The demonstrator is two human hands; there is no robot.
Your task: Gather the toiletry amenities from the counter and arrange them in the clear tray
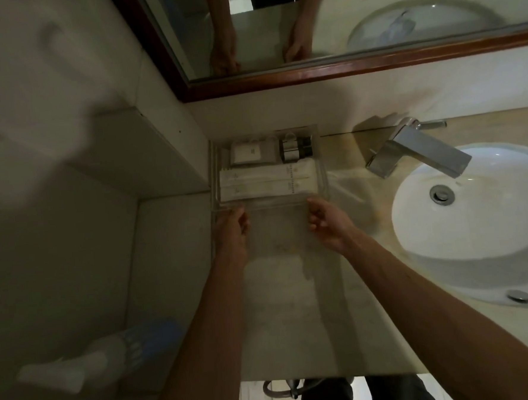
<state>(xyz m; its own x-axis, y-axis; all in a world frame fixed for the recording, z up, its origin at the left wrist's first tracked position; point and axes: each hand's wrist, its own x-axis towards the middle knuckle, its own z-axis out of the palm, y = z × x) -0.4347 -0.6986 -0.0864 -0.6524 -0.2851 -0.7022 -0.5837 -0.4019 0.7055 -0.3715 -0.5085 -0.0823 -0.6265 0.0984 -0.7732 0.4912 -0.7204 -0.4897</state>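
A beige stone table (294, 306) runs along a tiled wall, w/ a white oval sink (474, 224) set into it at right and a chrome faucet (420, 153) angled over the basin. A wood-framed mirror (311, 76) hangs above. At the table's far left corner, against the wall, sits the clear tray (321, 177), rectangular, see-through, its long axis running left-right, near rim facing the person. Inside, two long white boxes (267, 181) lie side by side in the front half, lengthwise left to right, parallel to that rim. Behind them, back left, a pale square packet (249, 152); back right, small dark-capped bottles (295, 150), lying on their sides, caps to the right. Left hand (232, 229) at the tray's near-left corner, fingers curled at the rim; grip itself blurred, can't tell if clamped. Right hand (327, 223) near the front rim's right part, fingers loosely bent, thumb forward; contact w/ the tray unclear.
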